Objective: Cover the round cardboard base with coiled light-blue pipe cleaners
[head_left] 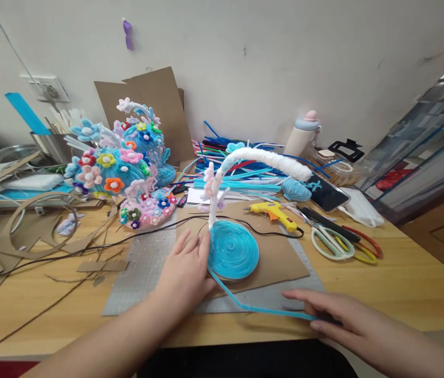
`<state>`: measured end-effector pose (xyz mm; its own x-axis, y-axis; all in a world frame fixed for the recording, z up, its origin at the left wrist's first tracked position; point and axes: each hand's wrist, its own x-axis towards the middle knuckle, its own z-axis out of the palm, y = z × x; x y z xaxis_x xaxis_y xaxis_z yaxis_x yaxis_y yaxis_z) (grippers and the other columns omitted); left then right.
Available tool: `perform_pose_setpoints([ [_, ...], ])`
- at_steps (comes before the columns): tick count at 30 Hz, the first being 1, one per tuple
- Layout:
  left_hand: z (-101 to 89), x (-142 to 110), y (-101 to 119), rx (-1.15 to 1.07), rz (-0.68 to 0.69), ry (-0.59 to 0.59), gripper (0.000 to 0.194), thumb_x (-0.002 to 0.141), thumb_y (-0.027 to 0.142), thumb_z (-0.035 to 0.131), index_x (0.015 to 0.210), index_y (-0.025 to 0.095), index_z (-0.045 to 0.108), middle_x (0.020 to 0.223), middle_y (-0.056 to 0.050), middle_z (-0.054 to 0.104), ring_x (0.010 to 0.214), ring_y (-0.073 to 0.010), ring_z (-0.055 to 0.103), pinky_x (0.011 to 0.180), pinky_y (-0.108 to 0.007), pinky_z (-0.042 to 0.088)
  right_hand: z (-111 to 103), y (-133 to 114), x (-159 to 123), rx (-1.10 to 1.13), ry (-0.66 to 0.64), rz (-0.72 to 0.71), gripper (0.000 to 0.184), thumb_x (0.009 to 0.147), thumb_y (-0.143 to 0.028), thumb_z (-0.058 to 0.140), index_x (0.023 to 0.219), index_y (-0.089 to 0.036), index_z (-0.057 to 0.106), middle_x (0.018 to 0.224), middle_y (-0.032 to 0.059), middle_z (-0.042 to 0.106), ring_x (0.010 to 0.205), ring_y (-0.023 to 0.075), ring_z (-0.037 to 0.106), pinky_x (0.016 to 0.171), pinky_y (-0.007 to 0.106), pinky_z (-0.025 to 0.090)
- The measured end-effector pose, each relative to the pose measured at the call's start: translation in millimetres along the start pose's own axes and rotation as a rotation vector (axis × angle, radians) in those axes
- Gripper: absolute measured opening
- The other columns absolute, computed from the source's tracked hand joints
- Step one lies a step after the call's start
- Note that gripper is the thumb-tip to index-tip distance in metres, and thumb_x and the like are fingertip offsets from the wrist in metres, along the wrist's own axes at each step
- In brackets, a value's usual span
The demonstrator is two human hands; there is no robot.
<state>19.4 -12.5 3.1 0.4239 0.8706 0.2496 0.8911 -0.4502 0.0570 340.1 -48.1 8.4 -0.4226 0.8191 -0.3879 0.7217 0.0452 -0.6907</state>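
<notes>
A round base (233, 251) coiled with blue pipe cleaner sits at the middle of the work area. From its far left edge rises a curved white-wrapped stem (261, 156), bending over to the right, with small pale flowers (210, 186) on it. My left hand (188, 260) grips the base's left edge, its thumb partly hidden. A loose blue pipe cleaner (269, 311) runs from the base's lower left edge, bends, and reaches my right hand (338, 315). There the strand passes between my thumb and fingers, with the index finger stretched out.
Beneath the base lie cardboard (285, 262) and a grey mat (138, 283). A yellow glue gun (277, 214) and scissors (332, 242) lie to the right. Flower-covered blue pieces (119, 168) stand at the left, near cardboard rings (9, 231). Behind are loose pipe cleaners (241, 181) and a bottle (301, 137).
</notes>
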Motion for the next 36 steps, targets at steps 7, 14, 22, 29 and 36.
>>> perform_pose_setpoints([
  [7, 3.0, -5, 18, 0.215, -0.041, 0.053, 0.058, 0.074, 0.037, 0.065, 0.121, 0.005, 0.053, 0.096, -0.017, 0.07, 0.102, -0.032, 0.062, 0.103, -0.045, 0.036, -6, -6, 7, -0.035, -0.015, 0.001, 0.047, 0.084, -0.04, 0.059, 0.131, -0.039, 0.054, 0.135, 0.0025, 0.056, 0.12, 0.0297, 0.054, 0.104, 0.049, 0.04],
  [14, 0.8, 13, 10, 0.196, -0.02, 0.045, 0.085, 0.057, 0.071, 0.071, 0.115, 0.01, 0.058, 0.092, -0.016, 0.068, 0.101, -0.0361, 0.06, 0.099, -0.048, 0.037, -14, -21, 12, -0.015, -0.033, -0.049, 0.047, 0.08, -0.04, 0.064, 0.127, -0.036, 0.059, 0.123, 0.005, 0.064, 0.112, 0.0291, 0.058, 0.098, 0.046, 0.044],
  [22, -10.8, -8, -16, -0.112, 0.085, 0.136, 0.02, 0.09, 0.022, 0.053, 0.107, 0.022, 0.061, 0.109, -0.004, 0.067, 0.101, -0.0235, 0.059, 0.093, -0.043, 0.036, -54, -7, 90, -0.157, 0.591, 0.0, 0.036, 0.083, -0.042, 0.05, 0.104, -0.018, 0.067, 0.102, 0.011, 0.069, 0.087, 0.025, 0.064, 0.076, 0.037, 0.051],
  [29, -6.8, -11, -19, -0.203, 0.378, 0.095, 0.038, 0.09, 0.005, 0.039, 0.118, 0.02, 0.06, 0.111, 0.0, 0.069, 0.101, -0.0167, 0.061, 0.092, -0.034, 0.037, -69, 6, 160, -0.285, 0.613, 0.107, 0.035, 0.076, -0.045, 0.06, 0.094, -0.016, 0.07, 0.086, 0.0118, 0.07, 0.079, 0.0281, 0.064, 0.07, 0.035, 0.047],
  [36, -6.7, -11, -23, -0.203, 0.349, 0.067, 0.039, 0.087, 0.008, 0.043, 0.119, 0.022, 0.059, 0.112, -0.001, 0.069, 0.102, -0.0177, 0.061, 0.091, -0.034, 0.04, -67, 7, 159, -0.123, 0.641, 0.052, 0.032, 0.081, -0.04, 0.052, 0.098, -0.016, 0.065, 0.102, 0.0116, 0.069, 0.091, 0.0275, 0.064, 0.077, 0.036, 0.047],
])
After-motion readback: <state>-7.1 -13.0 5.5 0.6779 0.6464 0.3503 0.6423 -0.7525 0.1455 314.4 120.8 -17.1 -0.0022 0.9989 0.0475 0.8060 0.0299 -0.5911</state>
